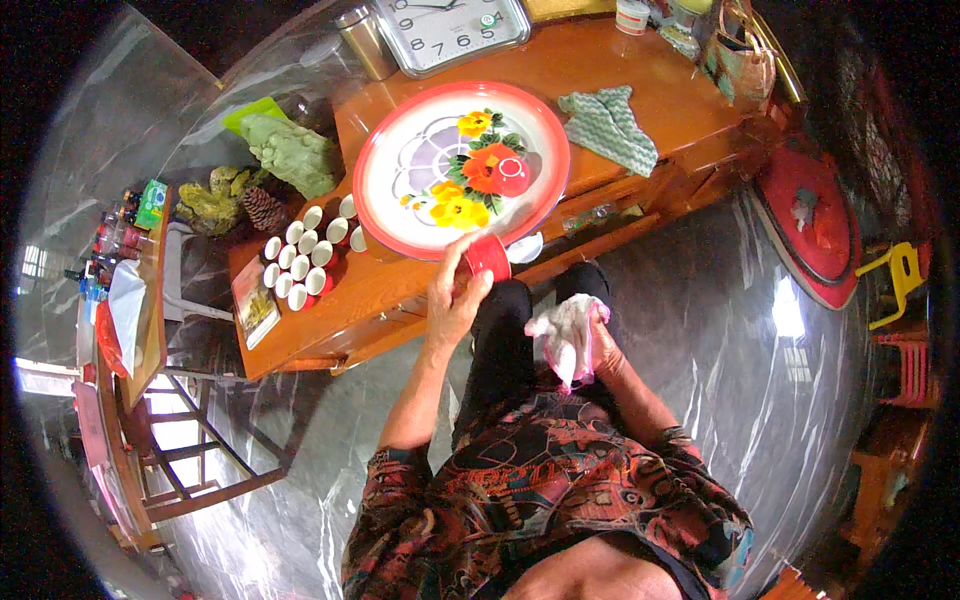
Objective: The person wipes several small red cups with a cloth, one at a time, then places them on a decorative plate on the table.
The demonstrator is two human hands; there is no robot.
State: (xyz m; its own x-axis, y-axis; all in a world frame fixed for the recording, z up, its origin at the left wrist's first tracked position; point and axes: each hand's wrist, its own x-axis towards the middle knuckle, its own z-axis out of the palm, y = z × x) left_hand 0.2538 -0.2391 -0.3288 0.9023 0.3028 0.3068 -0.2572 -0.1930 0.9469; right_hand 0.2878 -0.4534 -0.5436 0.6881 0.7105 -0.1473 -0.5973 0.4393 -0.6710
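Note:
My left hand [451, 296] grips a small red cup [489, 257] by its side, at the near rim of a round floral tray [420, 234]. On the tray's painted flowers rests a red round thing with a white ring mark [512, 176], probably an upturned cup. My right hand [604, 346], lower and to the right, clasps a crumpled white cloth with pink edging [568, 330] above my lap. Left of the tray, several cups with white insides [300, 266] stand in close rows, mouths up. A white piece [525, 248] juts out just below the tray's rim; I cannot tell what it is.
A wooden cabinet [360, 307] carries a wall clock [457, 34], a metal flask [366, 43], a green checked cloth [611, 127], a pine cone [264, 210], a green carving [289, 154] and a booklet [256, 300]. A red round stand [810, 225] and yellow stool [896, 281] are to the right.

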